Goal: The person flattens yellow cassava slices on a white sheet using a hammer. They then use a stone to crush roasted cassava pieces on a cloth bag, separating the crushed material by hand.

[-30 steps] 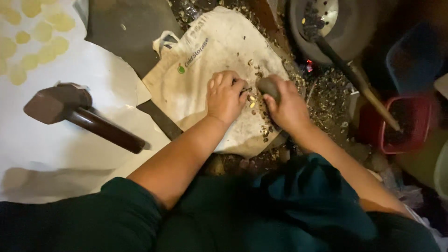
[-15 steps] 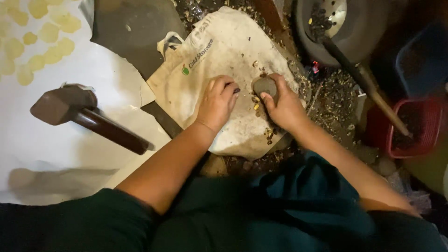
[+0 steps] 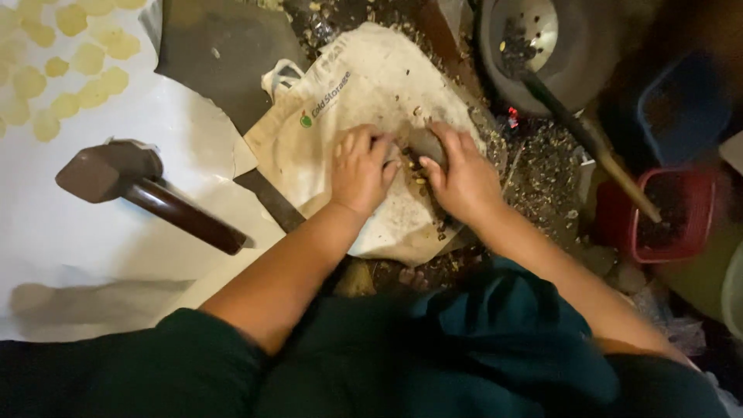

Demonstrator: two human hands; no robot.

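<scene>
The bag (image 3: 364, 116) under both hands is off-white woven cloth, matt and soiled with dark specks, and the stone (image 3: 424, 143) at the right hand (image 3: 464, 182) looks grey, dull and rough. The mallet (image 3: 143, 190) is brown wood with a faint sheen on its handle, lying on a smooth, matt white paper sheet (image 3: 85, 255). The bowl (image 3: 526, 46) looks like dull grey metal, and the red basket (image 3: 665, 217) looks like plastic.
</scene>
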